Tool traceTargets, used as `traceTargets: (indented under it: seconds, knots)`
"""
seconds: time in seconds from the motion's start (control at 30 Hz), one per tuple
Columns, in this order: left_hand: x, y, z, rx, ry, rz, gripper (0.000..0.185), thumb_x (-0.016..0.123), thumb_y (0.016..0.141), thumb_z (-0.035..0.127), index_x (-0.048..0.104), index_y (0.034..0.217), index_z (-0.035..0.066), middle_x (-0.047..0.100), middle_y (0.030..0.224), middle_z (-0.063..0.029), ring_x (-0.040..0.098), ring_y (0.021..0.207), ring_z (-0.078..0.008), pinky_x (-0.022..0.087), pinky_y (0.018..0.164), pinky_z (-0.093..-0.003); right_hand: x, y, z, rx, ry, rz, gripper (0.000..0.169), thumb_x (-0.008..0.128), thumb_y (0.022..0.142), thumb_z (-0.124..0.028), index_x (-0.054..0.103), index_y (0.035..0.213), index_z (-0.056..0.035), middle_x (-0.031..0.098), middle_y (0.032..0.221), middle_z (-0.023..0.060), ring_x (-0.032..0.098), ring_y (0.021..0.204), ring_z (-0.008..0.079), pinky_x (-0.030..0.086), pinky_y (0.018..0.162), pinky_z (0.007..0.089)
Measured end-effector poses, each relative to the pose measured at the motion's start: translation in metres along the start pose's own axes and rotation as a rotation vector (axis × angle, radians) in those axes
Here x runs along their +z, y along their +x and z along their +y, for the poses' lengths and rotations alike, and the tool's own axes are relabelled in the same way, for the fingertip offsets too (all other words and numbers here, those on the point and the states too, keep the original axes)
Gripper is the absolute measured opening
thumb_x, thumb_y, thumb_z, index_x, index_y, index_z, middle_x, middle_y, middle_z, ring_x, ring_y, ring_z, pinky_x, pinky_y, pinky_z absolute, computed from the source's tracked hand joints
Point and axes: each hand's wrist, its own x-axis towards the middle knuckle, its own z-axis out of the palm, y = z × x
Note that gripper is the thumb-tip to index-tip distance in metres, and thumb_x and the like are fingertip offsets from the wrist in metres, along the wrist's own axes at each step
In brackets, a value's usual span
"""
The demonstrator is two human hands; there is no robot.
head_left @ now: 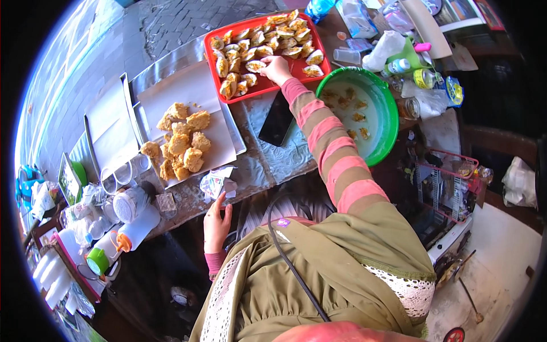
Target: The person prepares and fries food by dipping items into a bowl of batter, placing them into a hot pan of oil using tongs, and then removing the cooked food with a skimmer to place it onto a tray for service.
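My right hand (277, 70) reaches over a red plastic tray (273, 89), its fingertips pinching a stuffed food piece (255, 66) with a pale shell and shredded orange filling. Many similar pieces (256, 39) cover much of the tray. Beside my right forearm stands a green plastic basin (392, 124) of whitish batter, with several stuffed pieces (359, 116) in it. My left hand (217, 224) is at the table's front edge, fingers apart and holding nothing, just below a crumpled printed wrapper (218, 184). Golden fried battered pieces (179, 143) are heaped on a paper-lined metal tray (233, 128).
A black smartphone (277, 119) lies between the trays. Another paper-lined tray (112, 122) is at the left, near clear cups (124, 173) and plastic jugs (139, 226). Bottles (397, 67) and bags crowd the right. A wire basket (446, 184) stands lower right.
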Motion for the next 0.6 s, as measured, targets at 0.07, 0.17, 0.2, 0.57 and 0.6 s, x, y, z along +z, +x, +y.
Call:
traceTargets:
  seconds: [0.07,0.17,0.2,0.57,0.6]
  knots:
    - [0.001,0.005,0.001,0.012,-0.017,-0.018,0.041,0.060,0.091,0.017,0.054,0.130,0.007,0.065,0.113,-0.0166,0.065,0.090,-0.0283,0.050,0.082,-0.0377,-0.023,-0.001,0.004,0.094,0.205,-0.049,0.033,0.070,0.073,0.006,0.066,0.105,0.0067,0.070,0.089,0.0138,0.070,0.072,0.0170,0.059,0.065,0.0259]
    - [0.002,0.009,0.002,0.005,-0.025,-0.048,0.041,0.061,0.091,0.017,0.053,0.131,0.008,0.065,0.113,-0.0170,0.066,0.090,-0.0282,0.050,0.082,-0.0377,-0.091,-0.035,-0.015,-0.002,0.284,-0.141,0.033,0.065,0.077,0.008,0.064,0.111,0.0064,0.069,0.090,0.0107,0.069,0.078,0.0160,0.058,0.073,0.0254]
    - [0.000,0.010,0.007,0.006,-0.011,-0.060,0.041,0.060,0.091,0.017,0.053,0.131,0.008,0.065,0.113,-0.0174,0.066,0.091,-0.0281,0.050,0.082,-0.0375,-0.116,-0.048,-0.012,-0.045,0.439,-0.128,0.035,0.064,0.079,0.008,0.061,0.114,0.0071,0.068,0.098,0.0121,0.069,0.083,0.0175,0.058,0.076,0.0260]
    - [0.011,0.030,0.022,0.148,0.025,-0.084,0.039,0.059,0.091,0.015,0.054,0.129,0.006,0.064,0.116,-0.0147,0.066,0.087,-0.0267,0.051,0.081,-0.0371,-0.311,-0.193,0.099,0.522,-0.617,0.135,0.034,0.070,0.073,0.000,0.071,0.106,-0.0080,0.069,0.101,0.0196,0.070,0.088,0.0233,0.057,0.076,0.0348]
    - [0.011,0.030,0.026,0.134,0.021,-0.091,0.039,0.060,0.091,0.016,0.055,0.128,0.006,0.064,0.116,-0.0142,0.066,0.087,-0.0262,0.051,0.081,-0.0369,-0.306,-0.191,0.107,0.509,-0.698,0.127,0.034,0.069,0.075,-0.003,0.070,0.108,-0.0105,0.069,0.102,0.0187,0.069,0.092,0.0265,0.055,0.081,0.0367]
